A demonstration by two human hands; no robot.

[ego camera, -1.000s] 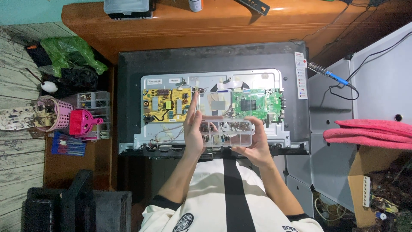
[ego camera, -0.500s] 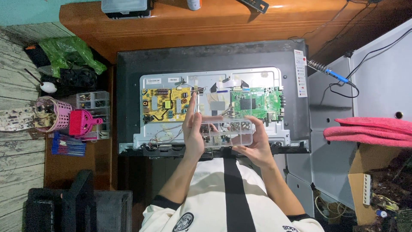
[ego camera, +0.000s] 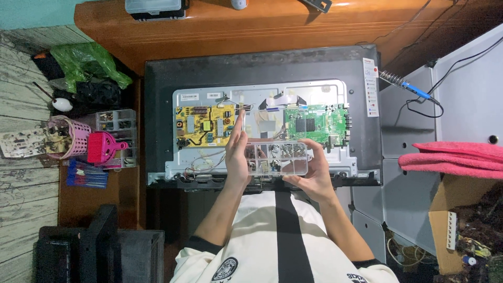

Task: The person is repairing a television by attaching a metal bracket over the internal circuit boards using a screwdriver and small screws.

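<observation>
Holding clear parts box [ego camera: 276, 158], hands [ego camera: 237, 157] unmoved

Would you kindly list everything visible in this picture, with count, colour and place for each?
compartment box: 1, clear, held over the television's lower edge
television: 1, black, back opened, centre
power board: 1, yellow, inside left
main board: 1, green, inside right
soldering iron: 1, blue handle, right
cloth: 1, pink-red, far right
basket: 1, pink, left
brush: 1, pink, beside the basket
bag: 1, green, upper left
left hand: box's left end
right hand: box's right end
</observation>
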